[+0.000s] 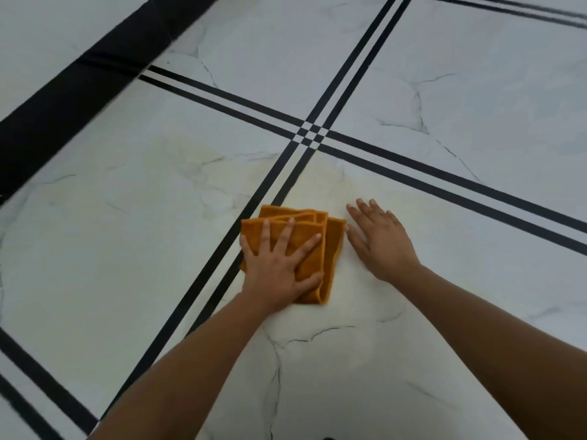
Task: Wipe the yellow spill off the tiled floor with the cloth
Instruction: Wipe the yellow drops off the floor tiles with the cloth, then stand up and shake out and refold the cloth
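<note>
Cloth pinned flat to tiled floor under left hand.
Pressed with fingers spread wide; right hand at cloth's 3 o'clock, open, flat on tile; faint yellow spill at 12 o'clock.

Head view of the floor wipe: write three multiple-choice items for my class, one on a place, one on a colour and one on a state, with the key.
1. Where does the cloth lie?
A) under the left hand
B) on the broad black band
C) in a bucket

2. What colour is the cloth?
A) blue
B) white
C) orange

3. How is the right hand?
A) clenched in a fist
B) open, fingers straight
C) gripping the cloth

Key: 1A, that hand presses flat on it; 2C, it is orange all over; 3B, it lies flat beside the cloth and holds nothing.
</note>
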A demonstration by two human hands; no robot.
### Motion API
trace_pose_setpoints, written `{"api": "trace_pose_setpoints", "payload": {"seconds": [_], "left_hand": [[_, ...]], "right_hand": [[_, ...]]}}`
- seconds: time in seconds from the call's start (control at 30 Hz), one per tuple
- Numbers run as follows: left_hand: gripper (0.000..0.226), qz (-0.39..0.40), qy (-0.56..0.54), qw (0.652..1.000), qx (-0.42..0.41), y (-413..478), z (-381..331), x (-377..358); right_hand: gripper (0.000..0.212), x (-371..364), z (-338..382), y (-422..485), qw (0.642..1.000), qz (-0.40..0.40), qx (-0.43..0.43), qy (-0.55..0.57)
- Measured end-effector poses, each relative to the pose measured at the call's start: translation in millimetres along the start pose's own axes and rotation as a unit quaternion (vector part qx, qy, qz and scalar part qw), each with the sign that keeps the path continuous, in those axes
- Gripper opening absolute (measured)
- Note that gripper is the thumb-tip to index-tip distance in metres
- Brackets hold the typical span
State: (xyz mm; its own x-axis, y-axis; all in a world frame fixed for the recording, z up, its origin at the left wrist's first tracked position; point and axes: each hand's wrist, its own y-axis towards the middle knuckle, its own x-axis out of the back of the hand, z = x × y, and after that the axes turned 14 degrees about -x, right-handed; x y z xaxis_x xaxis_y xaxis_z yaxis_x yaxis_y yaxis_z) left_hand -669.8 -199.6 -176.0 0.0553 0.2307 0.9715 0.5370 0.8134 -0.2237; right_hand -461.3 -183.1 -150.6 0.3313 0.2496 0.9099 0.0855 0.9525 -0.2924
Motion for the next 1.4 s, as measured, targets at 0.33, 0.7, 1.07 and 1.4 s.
{"api": "trace_pose_setpoints", "payload": {"seconds": [0.33,0.7,1.07,1.4], "left_hand": [[0.071,-0.050,-0.028,0.998,-0.039,-30.0,-39.0,-13.3],[0.075,-0.013,-0.185,0.982,-0.032,-44.8,-18.0,12.5],[0.028,0.062,-0.301,0.936,0.170,-43.4,-48.4,50.2],[0.038,0.068,-0.554,0.754,0.345,-105.4,-112.6,242.6]], "right_hand": [[0.052,9.6,-9.2,13.4,1.000,-0.010,-0.010,0.003],[0.047,-7.1,26.2,-27.5,0.990,0.005,-0.075,0.117],[0.044,25.6,44.5,-105.0,0.961,0.067,-0.170,0.208],[0.042,210.4,75.9,-183.0,0.908,0.112,-0.275,0.294]]}}
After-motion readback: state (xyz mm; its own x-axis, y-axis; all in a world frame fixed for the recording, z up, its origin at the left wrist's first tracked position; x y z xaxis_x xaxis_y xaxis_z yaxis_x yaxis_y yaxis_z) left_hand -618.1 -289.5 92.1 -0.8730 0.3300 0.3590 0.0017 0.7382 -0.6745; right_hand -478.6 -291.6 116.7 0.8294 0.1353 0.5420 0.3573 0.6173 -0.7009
